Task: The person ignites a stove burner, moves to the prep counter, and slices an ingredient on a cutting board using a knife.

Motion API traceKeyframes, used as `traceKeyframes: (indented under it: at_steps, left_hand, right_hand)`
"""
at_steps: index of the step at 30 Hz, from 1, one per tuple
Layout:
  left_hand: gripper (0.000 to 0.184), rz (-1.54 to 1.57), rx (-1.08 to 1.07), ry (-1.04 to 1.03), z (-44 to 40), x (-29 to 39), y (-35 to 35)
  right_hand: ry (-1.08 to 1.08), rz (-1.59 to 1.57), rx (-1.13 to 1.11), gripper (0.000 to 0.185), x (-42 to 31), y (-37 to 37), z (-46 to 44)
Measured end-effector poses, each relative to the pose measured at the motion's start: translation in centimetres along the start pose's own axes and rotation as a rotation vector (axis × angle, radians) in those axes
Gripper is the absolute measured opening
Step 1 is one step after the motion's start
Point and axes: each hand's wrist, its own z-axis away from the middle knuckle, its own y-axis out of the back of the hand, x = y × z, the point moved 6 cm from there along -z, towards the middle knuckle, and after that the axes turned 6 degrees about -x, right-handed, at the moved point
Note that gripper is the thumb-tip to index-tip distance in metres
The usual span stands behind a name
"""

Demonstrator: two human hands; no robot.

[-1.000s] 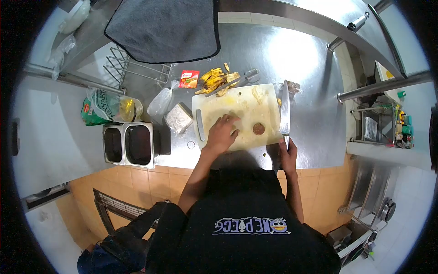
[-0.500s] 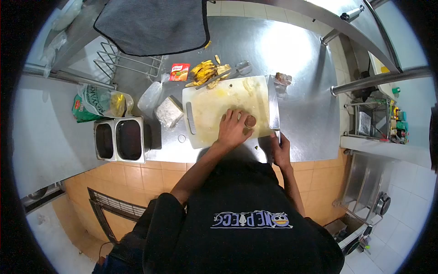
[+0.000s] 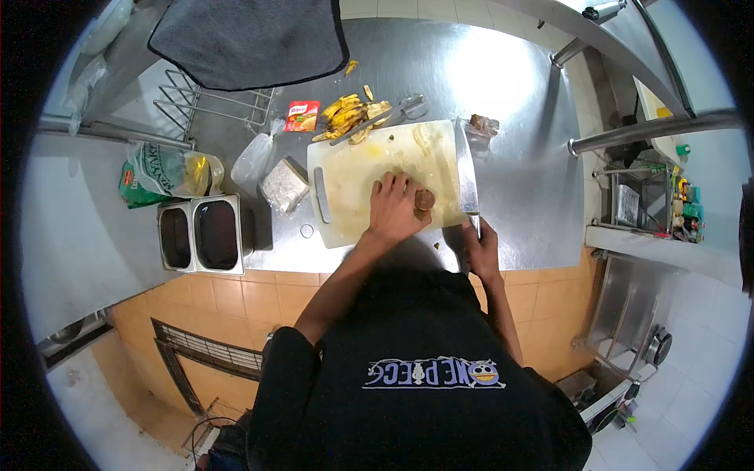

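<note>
My left hand point(image 3: 395, 208) is closed around one side of a small brown round block point(image 3: 424, 201), with the fingers resting on a white cutting board point(image 3: 353, 169). The block sits near the board's right half, its flat round top showing. In my right hand point(image 3: 481, 247) is the handle of a large kitchen knife point(image 3: 466, 169). Its wide blade points away from me along the board's right edge. Banana peels point(image 3: 344, 115) lie at the board's far edge, and a smaller long utensil point(image 3: 361, 128) crosses them.
To the left are a wrapped white block point(image 3: 284, 187), a plastic bag point(image 3: 251, 162), a red packet point(image 3: 302, 116) and two metal containers point(image 3: 217, 271). A wrapped brown block point(image 3: 484, 125) lies beyond the knife on the steel table point(image 3: 534, 196). A grey cloth point(image 3: 251, 39) hangs at the far left.
The whole view has shifted slightly. The brown block shows more of its side now, and my left fingers have shifted around it. The knife keeps its place beside the board.
</note>
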Motion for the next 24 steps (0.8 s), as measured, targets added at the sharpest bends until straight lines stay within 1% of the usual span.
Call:
traceKeyframes:
  at_steps: [2, 6, 8, 9, 10, 12, 15, 17, 19, 20, 21, 22, 23, 24]
  left_hand:
    - [0.04, -0.003, 0.002, 0.0, -0.1, 0.0, 0.6]
    - [0.039, 0.029, 0.062, 0.016, -0.1, -1.1, 2.2]
    - [0.04, -0.003, 0.093, 0.124, 0.1, -2.8, 3.1]
    - [0.041, -0.017, 0.141, 0.115, 0.3, -3.4, 3.7]
    - [0.041, -0.014, 0.135, 0.111, 0.6, -3.8, 4.0]
    - [0.041, -0.055, 0.066, 0.213, 1.0, -5.1, 4.3]
    - [0.046, -0.062, 0.028, 0.223, 1.5, -5.6, 4.4]
    - [0.047, -0.055, -0.008, 0.231, 1.9, -5.1, 4.5]
    - [0.046, -0.001, 0.018, 0.075, 2.0, -2.7, 4.7]
    - [0.046, 0.0, 0.018, 0.074, 2.3, -2.0, 4.0]
    - [0.041, 0.113, -0.019, -0.103, 2.8, -0.3, 2.7]
    - [0.036, 0.225, -0.055, -0.281, 3.3, 1.4, 1.8]
    - [0.036, 0.225, -0.052, -0.283, 3.6, 2.1, 1.1]
    - [0.031, 0.174, -0.14, -0.39, 4.0, 3.5, 0.1]
  right_hand:
    - [0.069, -0.052, 0.042, 0.039, 0.2, 0.3, 0.0]
    - [0.002, -0.063, 0.027, 0.039, 0.2, 0.4, 0.4]
    - [0.01, -0.106, 0.031, 0.039, 0.5, 0.2, 0.7]
    - [0.004, -0.107, 0.037, 0.039, 0.7, 0.1, 0.9]
    - [-0.027, -0.1, 0.041, 0.04, 1.0, -0.1, 1.0]
    - [-0.057, -0.094, 0.05, 0.041, 1.2, -0.5, 1.4]
    - [-0.057, -0.079, 0.068, 0.044, 0.6, -1.2, 2.1]
    - [-0.056, -0.166, 0.08, 0.045, 0.0, -1.6, 2.5]
    - [-0.036, -0.197, 0.098, 0.044, 0.0, -1.7, 2.5]
    - [-0.017, -0.228, 0.112, 0.043, 0.0, -1.7, 2.4]
    - [-0.017, -0.226, 0.113, 0.043, 0.7, -1.6, 2.3]
    - [-0.007, -0.161, 0.144, 0.042, 1.3, -1.3, 2.0]
    - [0.006, -0.096, 0.174, 0.042, 1.9, -1.0, 1.8]
    - [0.012, -0.095, 0.175, 0.042, 1.7, -1.1, 1.8]
